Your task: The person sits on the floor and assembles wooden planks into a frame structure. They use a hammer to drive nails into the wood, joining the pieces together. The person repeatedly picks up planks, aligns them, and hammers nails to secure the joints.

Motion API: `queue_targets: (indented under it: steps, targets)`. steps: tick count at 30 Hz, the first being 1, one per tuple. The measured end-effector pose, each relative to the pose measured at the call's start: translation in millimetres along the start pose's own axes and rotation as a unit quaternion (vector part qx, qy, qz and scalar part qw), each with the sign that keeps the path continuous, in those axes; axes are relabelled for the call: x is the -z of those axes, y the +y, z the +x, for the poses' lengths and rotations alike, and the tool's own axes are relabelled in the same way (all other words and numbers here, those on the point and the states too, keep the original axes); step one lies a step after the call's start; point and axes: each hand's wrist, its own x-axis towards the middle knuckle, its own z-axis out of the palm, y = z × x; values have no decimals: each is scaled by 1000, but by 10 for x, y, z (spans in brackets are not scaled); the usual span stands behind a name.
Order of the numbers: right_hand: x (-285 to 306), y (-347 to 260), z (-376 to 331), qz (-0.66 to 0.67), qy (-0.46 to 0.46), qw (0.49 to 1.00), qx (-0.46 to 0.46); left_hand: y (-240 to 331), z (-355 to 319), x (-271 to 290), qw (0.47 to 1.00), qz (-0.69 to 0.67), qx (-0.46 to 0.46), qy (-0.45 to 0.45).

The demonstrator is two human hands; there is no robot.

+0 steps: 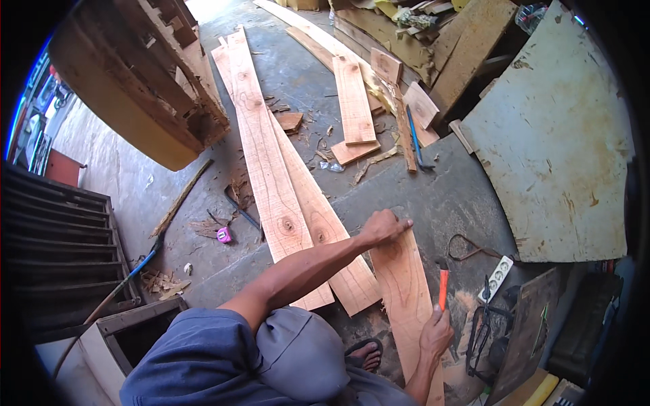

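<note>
A wooden plank with visible grain slants in front of me, its near part running down beside my leg. My left hand is closed over its far end, the thumb pointing right. In my right hand is an orange-handled tool, held upright at the plank's right edge. Its small dark head is too unclear to name. Left of this plank, a long knotty board lies on the floor, overlapping another board.
A pink tape measure and a dark bent bar lie left of the boards. Short boards and a blue pry bar lie ahead. A white power strip sits right, below a large pale panel. Wood scraps litter the floor.
</note>
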Motion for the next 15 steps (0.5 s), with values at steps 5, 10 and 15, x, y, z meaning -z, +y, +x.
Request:
queue_targets:
  steps: [5,10,15]
  targets:
    - [-57,916,419,-77,73,993,-59,-25,-44,3,999,-29,-32,-5]
    - [1,820,-94,111,79,989,54,-151,-178,78,999,-28,-38,20]
    - [-56,634,-1034,-61,-79,978,185,-192,-191,57,999,-21,-40,16]
